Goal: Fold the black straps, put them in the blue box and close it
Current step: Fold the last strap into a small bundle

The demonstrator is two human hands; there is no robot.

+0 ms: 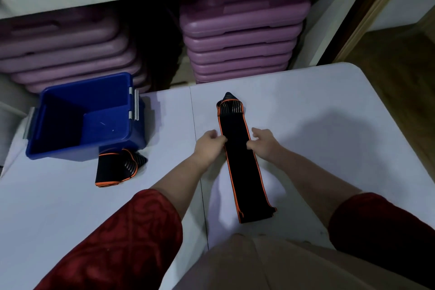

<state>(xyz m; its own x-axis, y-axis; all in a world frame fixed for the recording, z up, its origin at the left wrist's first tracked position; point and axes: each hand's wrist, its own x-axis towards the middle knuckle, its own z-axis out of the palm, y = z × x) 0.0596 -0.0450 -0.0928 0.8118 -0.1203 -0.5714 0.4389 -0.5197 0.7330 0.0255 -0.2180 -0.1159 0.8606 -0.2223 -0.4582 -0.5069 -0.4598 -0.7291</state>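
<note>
Black elastic strap with orange edge trim [242,167] lies flat and lengthwise on the white table [329,143]. Its near end is by the body and its pointed, grey-striped end is far out. Left hand [209,146] pinches the strap's left edge at about mid-length, fingers curled in. Right hand [262,142] is curled onto the right edge opposite; it looks like a light pinch, but pad contact isn't clearly visible. Reads as setting the fold line. To do it well: keep both pinches level across the width so the crease comes out square, bring one end over until the orange edges stack, then press flat before the next fold. Elastic will likely spring open if released early. Match the size of the second black strap, already folded [115,169], sitting at the near corner of the open blue plastic box [70,150]; can't tell whether they touch. Box interior looks empty. Lid not in view, white side latches [135,103] visible.
</note>
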